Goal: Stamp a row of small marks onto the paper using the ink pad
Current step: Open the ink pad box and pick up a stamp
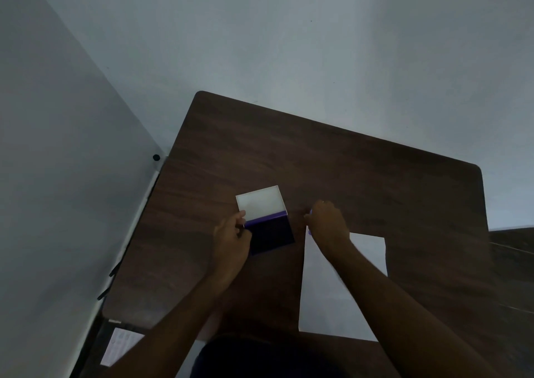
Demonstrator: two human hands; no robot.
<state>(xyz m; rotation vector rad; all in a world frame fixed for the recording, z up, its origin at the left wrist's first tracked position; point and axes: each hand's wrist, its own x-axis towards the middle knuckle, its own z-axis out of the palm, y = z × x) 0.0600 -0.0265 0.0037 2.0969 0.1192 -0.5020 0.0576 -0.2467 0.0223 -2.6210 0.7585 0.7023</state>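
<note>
An ink pad (271, 234) lies open on the dark wooden table (318, 161), its dark purple pad facing up and its white lid (260, 201) folded back behind it. My left hand (232, 240) grips the pad's left edge. A white sheet of paper (323, 296) lies to the right of the pad, partly under my right forearm. My right hand (326, 223) is closed just above the paper's top left corner, holding a small purple stamp (310, 230) of which only a sliver shows.
Grey walls close in behind and to the left of the table. A second printed sheet (120, 346) lies low at the bottom left, beyond the table's left edge. The table's right edge meets another dark surface (511, 250).
</note>
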